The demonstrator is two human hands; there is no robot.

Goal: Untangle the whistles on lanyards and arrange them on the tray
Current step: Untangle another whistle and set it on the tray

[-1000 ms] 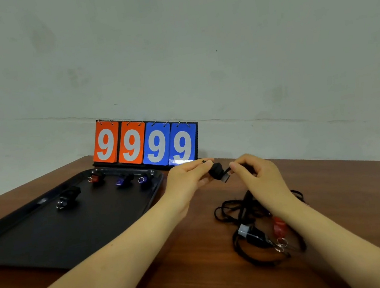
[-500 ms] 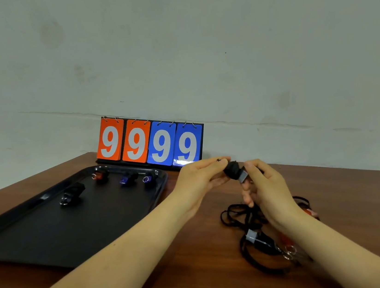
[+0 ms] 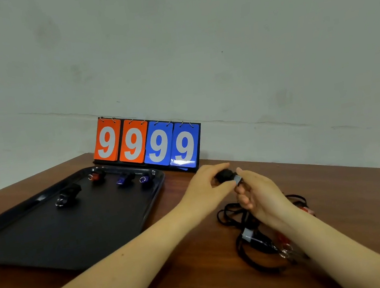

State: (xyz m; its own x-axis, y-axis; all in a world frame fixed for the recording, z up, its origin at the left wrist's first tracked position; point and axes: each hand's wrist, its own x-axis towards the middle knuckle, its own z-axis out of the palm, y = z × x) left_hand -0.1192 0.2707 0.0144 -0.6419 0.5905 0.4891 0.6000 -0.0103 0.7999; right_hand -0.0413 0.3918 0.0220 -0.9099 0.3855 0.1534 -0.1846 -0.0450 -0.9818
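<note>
Since a second ago, left hand [image 3: 204, 188] and right hand [image 3: 257, 195] have closed together, both pinching the small black plastic whistle [image 3: 223, 177] above the desk's far edge, beside the black tray [image 3: 76, 243]. Probably unclipping; black lanyard tangle [image 3: 252, 239] remains.

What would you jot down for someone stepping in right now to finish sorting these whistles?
Left hand and right hand both pinch a black whistle above the table.
Done: four whistles lie on the black tray: black, red, two purple.
Left: place the held one, then free the tangled lanyards, which hold at least one red whistle.
</note>
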